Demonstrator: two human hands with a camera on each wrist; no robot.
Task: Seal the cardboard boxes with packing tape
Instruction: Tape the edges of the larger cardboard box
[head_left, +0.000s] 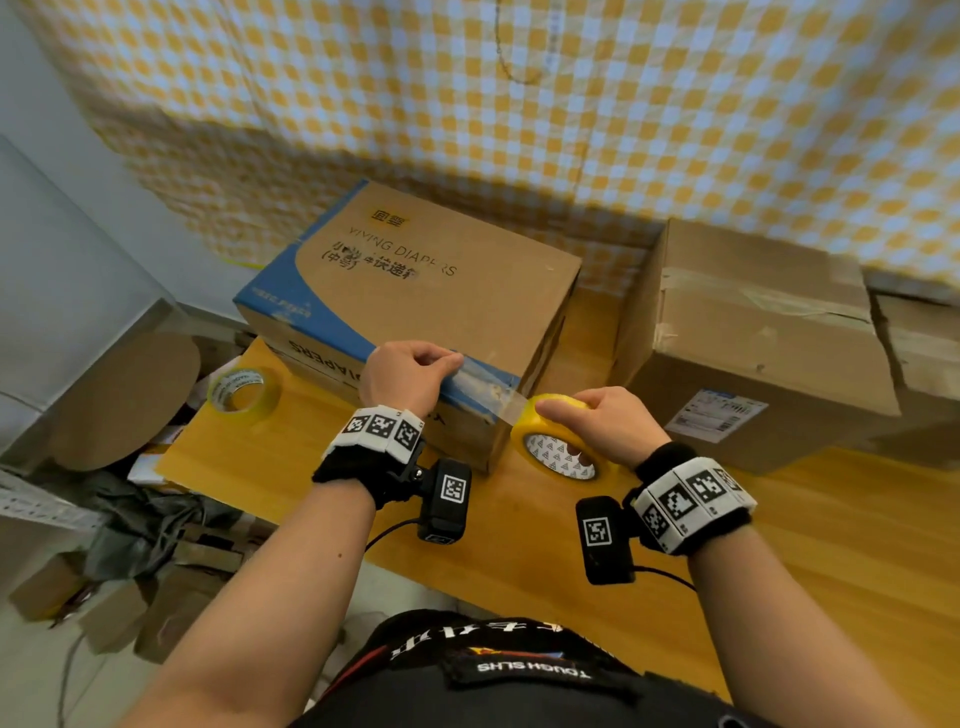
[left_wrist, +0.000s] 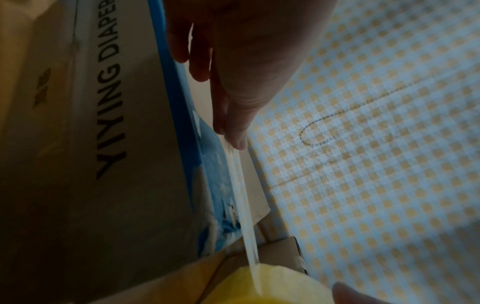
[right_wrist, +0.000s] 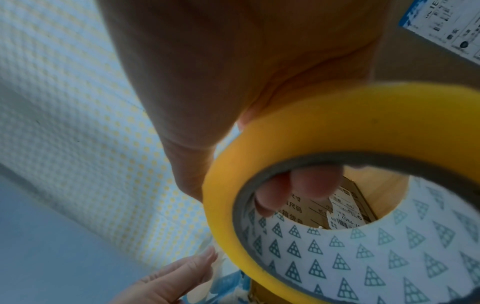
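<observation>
A brown and blue diaper box stands on the wooden table. My left hand pinches the free end of the clear tape strip at the box's near top edge; thumb and forefinger hold the tape strip taut above that edge. My right hand grips the yellow tape roll just right of the box's corner, fingers through the core. In the right wrist view the yellow tape roll fills the frame, with my fingertips inside it.
A second tape roll lies at the table's left corner. A larger taped cardboard box stands on the right. Checked cloth hangs behind. Small boxes and clutter lie on the floor at left.
</observation>
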